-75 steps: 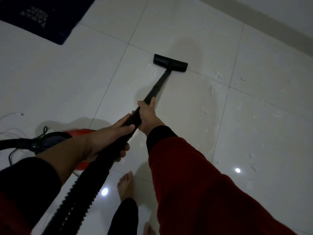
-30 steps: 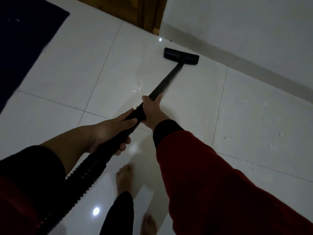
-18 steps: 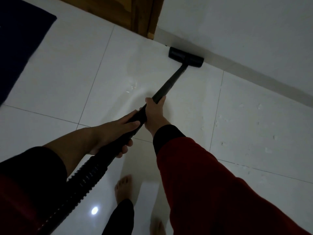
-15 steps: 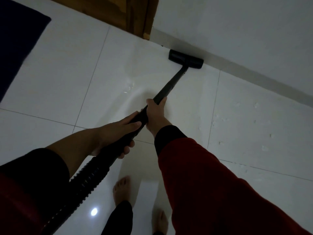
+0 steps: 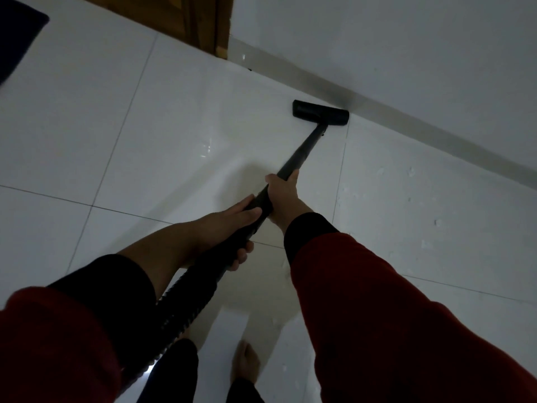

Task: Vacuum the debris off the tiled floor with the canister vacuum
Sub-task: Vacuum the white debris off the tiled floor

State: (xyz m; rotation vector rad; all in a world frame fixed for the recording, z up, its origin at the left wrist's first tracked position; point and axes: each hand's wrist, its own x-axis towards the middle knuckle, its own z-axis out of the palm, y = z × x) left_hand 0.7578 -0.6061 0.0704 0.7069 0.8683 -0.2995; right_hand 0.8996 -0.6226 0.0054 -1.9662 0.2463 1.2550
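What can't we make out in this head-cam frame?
- Canister body: out of frame; the ribbed hose runs off behind the left sleeve.
- Underside of the floor head: hidden by its own body, so pickup cannot be judged.
- Debris specks: too small and dim to identify.
- Dark mat: cut off by the left edge.
- Wand under the left hand and right hand: covered by their grip.
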